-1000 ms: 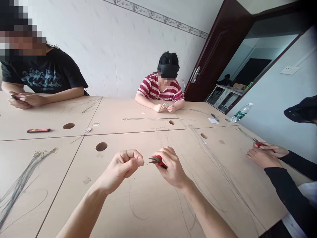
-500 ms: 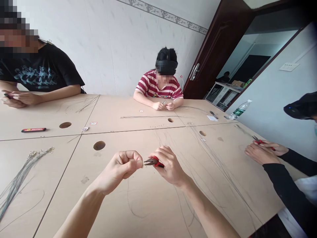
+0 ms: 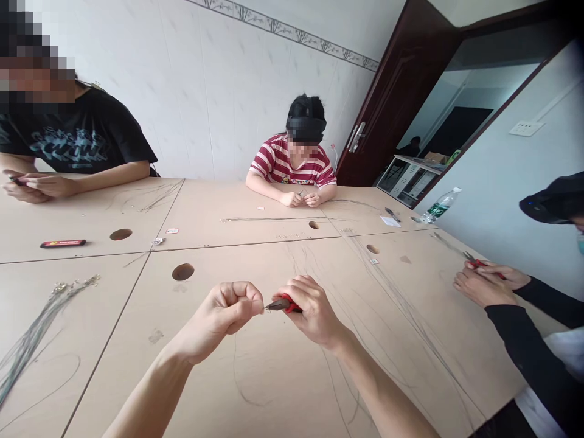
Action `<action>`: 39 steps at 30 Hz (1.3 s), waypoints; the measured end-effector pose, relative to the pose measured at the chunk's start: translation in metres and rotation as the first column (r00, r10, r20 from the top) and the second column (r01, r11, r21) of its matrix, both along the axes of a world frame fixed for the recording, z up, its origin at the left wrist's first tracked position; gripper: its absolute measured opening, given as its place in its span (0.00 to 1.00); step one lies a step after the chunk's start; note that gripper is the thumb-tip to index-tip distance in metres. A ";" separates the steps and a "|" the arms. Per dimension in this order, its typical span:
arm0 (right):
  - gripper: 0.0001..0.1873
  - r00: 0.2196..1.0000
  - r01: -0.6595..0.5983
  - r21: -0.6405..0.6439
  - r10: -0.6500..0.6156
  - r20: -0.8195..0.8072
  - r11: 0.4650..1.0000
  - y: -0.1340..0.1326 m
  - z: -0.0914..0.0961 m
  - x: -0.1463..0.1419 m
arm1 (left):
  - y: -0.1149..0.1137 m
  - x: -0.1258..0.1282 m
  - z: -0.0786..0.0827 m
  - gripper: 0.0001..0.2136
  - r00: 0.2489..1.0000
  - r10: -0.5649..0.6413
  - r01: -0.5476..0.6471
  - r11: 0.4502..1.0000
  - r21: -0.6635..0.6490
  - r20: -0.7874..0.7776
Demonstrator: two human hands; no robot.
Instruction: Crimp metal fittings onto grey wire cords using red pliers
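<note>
My left hand [image 3: 237, 310] is closed in a pinch, thumb against the curled fingers. A thin grey cord [image 3: 234, 365] drops from beneath it and curves over the table; its pinched end is mostly hidden. My right hand [image 3: 310, 310] is wrapped around red-handled pliers [image 3: 278, 304], whose dark jaws are closed and point left. The jaw tips meet or nearly meet a tiny piece at my left fingertips, too small to make out.
Long loose cords [image 3: 410, 322] lie to the right, and a cord bundle [image 3: 41, 328] with small metal ends lies left. Holes [image 3: 183, 272] pierce the table. A red-and-black knife-like item [image 3: 62, 243] and a bottle [image 3: 440, 207] lie farther off. Co-workers' hands [image 3: 488, 283] are at right, left and across.
The pliers' jaws have gone from parted to closed near my left fingertips. Both my hands stay almost in place; the view has shifted slightly.
</note>
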State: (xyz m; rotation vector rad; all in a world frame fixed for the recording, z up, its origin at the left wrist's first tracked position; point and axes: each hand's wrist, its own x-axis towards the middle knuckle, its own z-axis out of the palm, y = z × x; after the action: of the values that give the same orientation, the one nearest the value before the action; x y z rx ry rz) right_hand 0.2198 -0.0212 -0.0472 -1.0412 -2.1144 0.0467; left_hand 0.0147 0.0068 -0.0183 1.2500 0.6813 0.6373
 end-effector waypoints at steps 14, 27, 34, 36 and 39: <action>0.07 0.997 0.047 0.033 -0.049 0.053 0.998 0.006 0.000 0.006 | 0.009 -0.014 0.006 0.13 0.964 -0.129 0.170 0.971 0.168 -0.232; 0.09 0.986 0.092 0.125 -0.108 0.126 0.988 0.002 -0.006 0.011 | 0.012 -0.007 0.000 0.15 0.891 0.353 -0.222 0.887 -0.405 0.285; 0.08 0.970 0.085 0.094 -0.104 0.222 0.992 0.000 -0.004 0.014 | 0.005 0.000 0.013 0.22 0.615 0.469 -0.015 0.810 -0.586 0.633; 0.08 0.965 0.086 0.107 -0.109 0.239 0.991 0.000 -0.001 0.017 | 0.007 -0.001 0.015 0.22 0.638 0.421 -0.008 0.841 -0.541 0.645; 0.08 0.955 0.079 0.143 -0.116 0.272 0.987 -0.001 0.004 0.023 | 0.009 -0.007 0.015 0.20 0.746 0.330 -0.086 0.909 -0.408 0.578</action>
State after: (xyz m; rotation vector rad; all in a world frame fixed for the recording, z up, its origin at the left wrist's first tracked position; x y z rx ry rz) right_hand 0.2428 -0.0224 -0.0430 -1.1252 -2.2778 -0.3011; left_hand 0.0077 0.0160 -0.0032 0.5446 0.3343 1.0178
